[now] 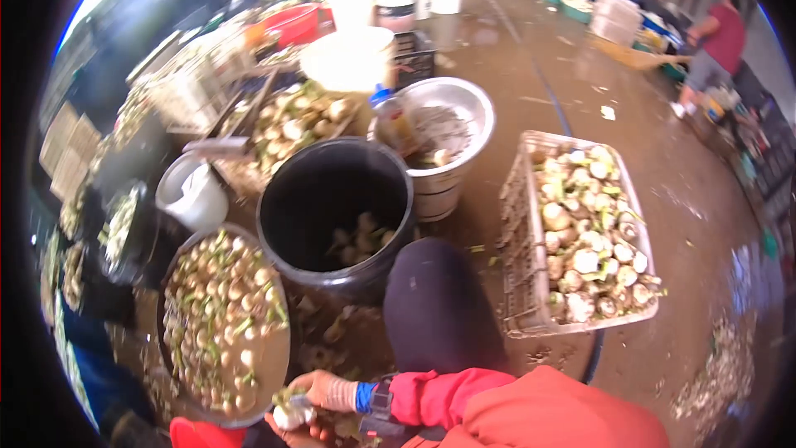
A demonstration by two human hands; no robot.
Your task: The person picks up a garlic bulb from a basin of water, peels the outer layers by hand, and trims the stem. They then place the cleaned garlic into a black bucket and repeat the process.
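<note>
At the lower edge of the head view, my right hand, at the end of a red sleeve with a dark watch, is closed with its fingers on the top of a white bulb. Under the bulb, my left hand shows only in part, its fingers curled round it. A blade or tool between the hands cannot be made out. Just beyond them lies a wide tub of muddy water full of floating bulbs with green stalks. A large black bucket, with a few bulbs inside, stands in front of my knee.
To the right stands a plastic crate heaped with bulbs. A metal basin with a bottle in it rests on a bucket behind the black one. A white pail is at left. Wet floor runs back to a person.
</note>
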